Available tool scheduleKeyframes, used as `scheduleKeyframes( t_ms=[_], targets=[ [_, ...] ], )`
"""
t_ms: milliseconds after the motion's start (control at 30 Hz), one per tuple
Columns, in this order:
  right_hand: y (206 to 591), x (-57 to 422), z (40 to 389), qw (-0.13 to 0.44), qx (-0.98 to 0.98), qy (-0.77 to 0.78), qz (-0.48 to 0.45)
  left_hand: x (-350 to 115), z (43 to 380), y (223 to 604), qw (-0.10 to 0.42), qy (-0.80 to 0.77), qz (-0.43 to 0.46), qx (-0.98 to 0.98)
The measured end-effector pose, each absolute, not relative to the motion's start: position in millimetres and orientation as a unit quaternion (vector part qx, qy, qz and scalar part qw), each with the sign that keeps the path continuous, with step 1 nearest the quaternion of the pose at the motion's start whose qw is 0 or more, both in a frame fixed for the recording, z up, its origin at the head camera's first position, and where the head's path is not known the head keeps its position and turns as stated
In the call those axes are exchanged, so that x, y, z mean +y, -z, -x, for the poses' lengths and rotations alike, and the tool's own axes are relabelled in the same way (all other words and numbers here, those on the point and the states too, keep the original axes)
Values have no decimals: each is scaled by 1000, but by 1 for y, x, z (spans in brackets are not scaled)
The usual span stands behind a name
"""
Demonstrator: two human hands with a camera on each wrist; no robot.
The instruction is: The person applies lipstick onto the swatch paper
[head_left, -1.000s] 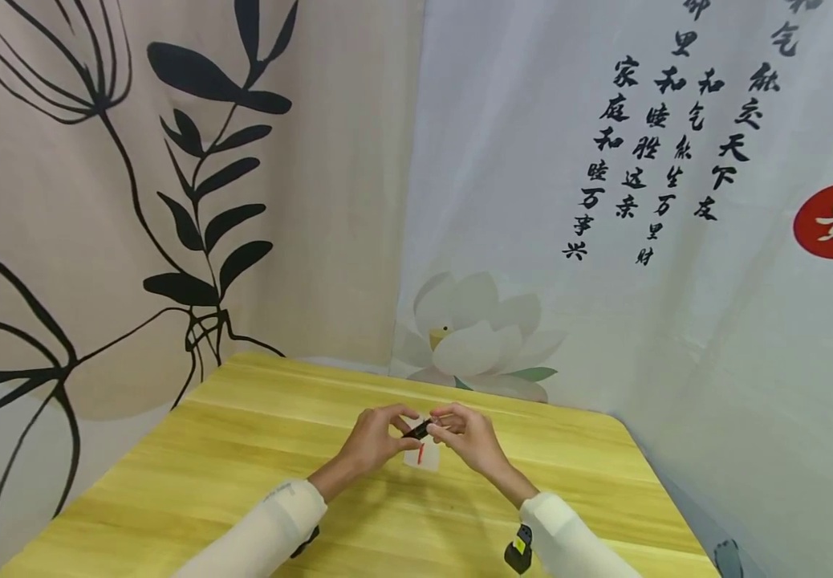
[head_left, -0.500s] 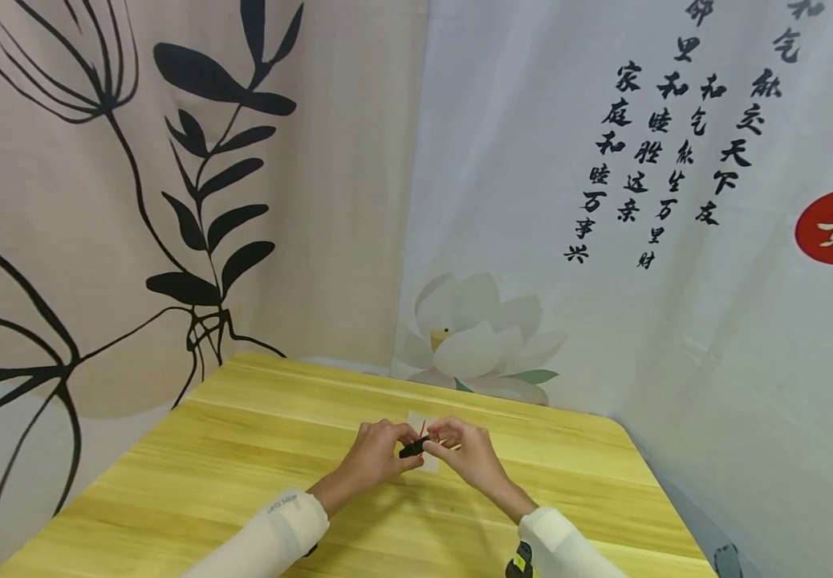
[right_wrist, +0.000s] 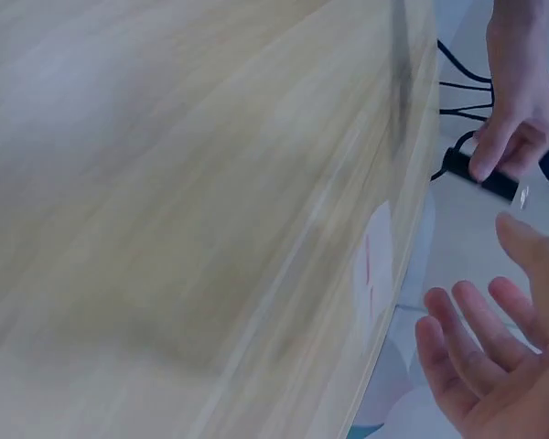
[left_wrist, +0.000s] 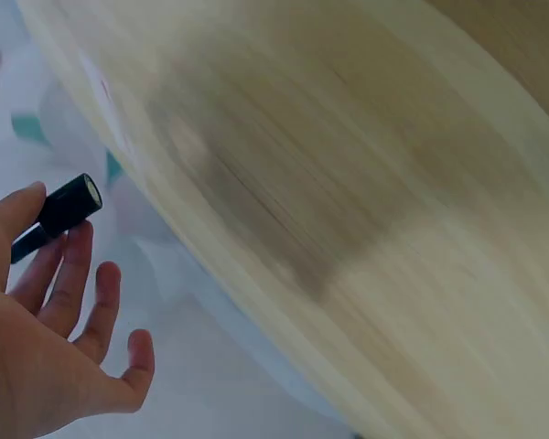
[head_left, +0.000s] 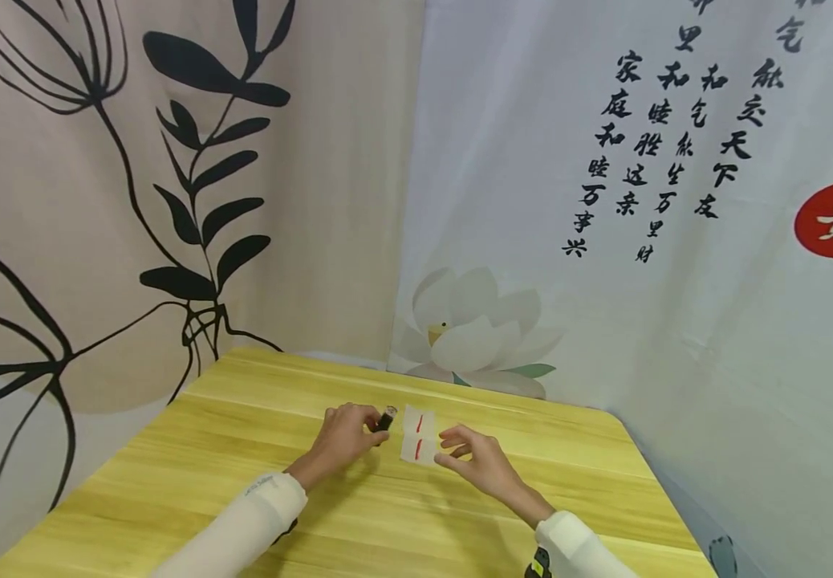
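My left hand [head_left: 344, 433] pinches a black lipstick tube [head_left: 386, 418] with a clear end, held up over the table. In the left wrist view the tube [left_wrist: 70, 203] sits between thumb and fingers, its pale round end facing out. Just right of the lipstick, a white piece of paper [head_left: 411, 447] lies on the table with two short red strokes on it. My right hand [head_left: 485, 463] hovers at the paper's right side, its fingers loosely bent and apart. In the right wrist view that hand [right_wrist: 503, 366] holds nothing.
The yellow wood-grain table [head_left: 258, 417] spreads under both hands. Printed curtains, one with a lotus [head_left: 477, 337] and dark writing, hang behind its far edge.
Both hands were together at the lipstick above the paper. They have since parted: the left carried the lipstick leftward, the right let go and moved right, and the paper's red strokes are uncovered.
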State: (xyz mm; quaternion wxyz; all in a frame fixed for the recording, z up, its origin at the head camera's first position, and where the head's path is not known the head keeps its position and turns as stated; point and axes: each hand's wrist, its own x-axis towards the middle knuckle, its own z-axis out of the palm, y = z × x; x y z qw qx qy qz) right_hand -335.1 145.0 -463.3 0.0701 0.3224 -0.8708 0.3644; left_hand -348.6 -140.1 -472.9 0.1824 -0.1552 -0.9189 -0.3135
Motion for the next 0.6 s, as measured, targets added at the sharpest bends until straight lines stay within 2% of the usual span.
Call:
scheduleKeyframes(
  t_ms=[233, 367, 600],
  targets=[
    [474, 169, 331, 49, -879, -352, -318, -189, 363, 489, 163, 325, 65, -929],
    [481, 178, 331, 25, -885, -342, -315, -202, 363, 502, 142, 307, 58, -939],
    [483, 179, 332, 28, -887, -332, -320, -200, 364, 501, 148, 289, 58, -944]
  ],
)
